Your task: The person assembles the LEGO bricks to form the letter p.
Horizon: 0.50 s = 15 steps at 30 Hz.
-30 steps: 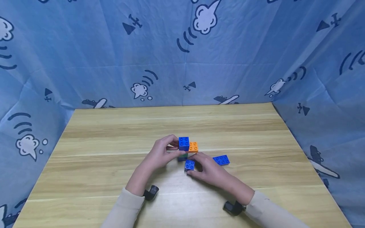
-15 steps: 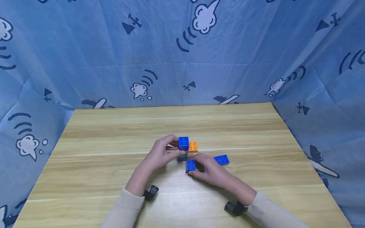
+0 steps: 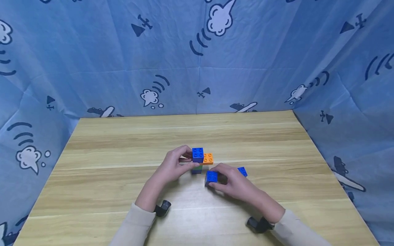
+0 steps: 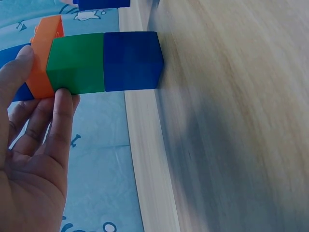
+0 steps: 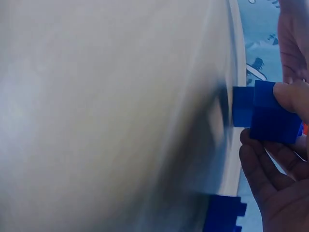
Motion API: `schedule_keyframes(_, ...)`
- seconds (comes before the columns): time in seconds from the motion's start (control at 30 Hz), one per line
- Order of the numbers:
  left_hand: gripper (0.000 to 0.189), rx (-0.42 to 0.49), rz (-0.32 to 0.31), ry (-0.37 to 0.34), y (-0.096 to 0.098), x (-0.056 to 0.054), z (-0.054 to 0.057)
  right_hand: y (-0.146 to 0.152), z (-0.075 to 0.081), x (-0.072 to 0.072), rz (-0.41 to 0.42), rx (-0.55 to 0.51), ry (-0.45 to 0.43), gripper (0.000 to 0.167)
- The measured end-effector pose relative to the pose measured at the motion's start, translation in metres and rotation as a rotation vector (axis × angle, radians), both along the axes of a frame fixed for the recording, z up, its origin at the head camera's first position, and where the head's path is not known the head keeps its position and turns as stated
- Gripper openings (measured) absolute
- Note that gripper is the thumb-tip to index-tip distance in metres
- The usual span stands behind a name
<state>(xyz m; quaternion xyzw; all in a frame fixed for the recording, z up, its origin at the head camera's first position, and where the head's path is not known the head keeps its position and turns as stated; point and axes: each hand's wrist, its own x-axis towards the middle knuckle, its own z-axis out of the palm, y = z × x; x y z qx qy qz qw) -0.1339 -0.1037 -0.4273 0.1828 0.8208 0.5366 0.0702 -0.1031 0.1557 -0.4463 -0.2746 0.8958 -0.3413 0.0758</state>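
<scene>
My left hand [image 3: 176,164] holds a stack of toy building bricks between thumb and fingers. A square blue brick [image 3: 198,155] tops it, above an orange brick [image 3: 208,158] that juts out to the right. Below come a green brick [image 4: 76,65] and a blue bottom brick [image 4: 133,61], both plain in the left wrist view. To the right of the stack and apart from it, my right hand [image 3: 233,181] pinches another square blue brick [image 3: 211,176] with its studs up. In the right wrist view, thumb and fingers lie on opposite sides of this brick.
A longer blue brick [image 3: 243,171] lies on the wooden table [image 3: 129,136] behind my right hand, which partly covers it. Blue patterned cloth [image 3: 172,51] hangs behind the table and at its sides. Each wrist wears a black camera.
My right hand has moved right with its blue brick, away from the stack, and now covers more of the longer blue brick. The left hand and stack stay in place.
</scene>
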Motion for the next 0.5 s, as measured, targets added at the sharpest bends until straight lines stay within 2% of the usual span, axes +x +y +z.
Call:
schedule_keyframes(0.27,0.024,-0.005,0.003,-0.003,0.000,0.001,0.001,0.009,0.009,-0.006,-0.030,0.026,-0.050,0.039)
schedule_keyframes(0.5,0.024,0.010,-0.003,-0.002,0.001,0.002,0.000,0.016,0.010,-0.011,-0.057,-0.050,-0.053,0.033)
